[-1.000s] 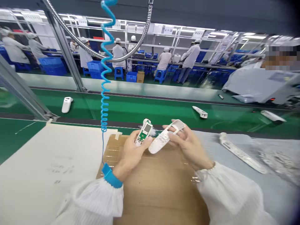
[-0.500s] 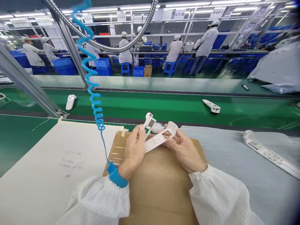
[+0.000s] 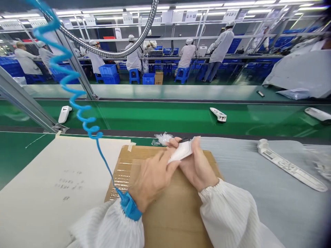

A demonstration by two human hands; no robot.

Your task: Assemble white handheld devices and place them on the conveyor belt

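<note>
At the near edge of the green surface [image 3: 23,162], a sheet of white paper [image 3: 59,179] lies at the far left with faint marks on it, and it leaves broad open room beside the work. A blue coiled cord [image 3: 77,103] drops across the view to a blue wrist strap [image 3: 129,206] on the left wrist, probably to ground the person, and its slack seems to let that arm move freely. Next comes a cardboard sheet [image 3: 176,220], which appears to serve as a soft pad under the work.

The 2 hands are together above the cardboard, near its far edge. The left hand [image 3: 152,181] is blurred, and its fingers reach a white plastic casing [image 3: 181,151], but I cannot tell whether they grip it. The right hand [image 3: 198,168] clamps the casing between fingers and thumb, holding it up off the cardboard. A small dark part [image 3: 184,140] shows along its top edge. Just beyond the hands lies a crumpled plastic bag [image 3: 162,138].

To the right, a long white plastic strip [image 3: 287,165] rests on a grey plastic sheet [image 3: 232,151], well apart from the hands.
</note>
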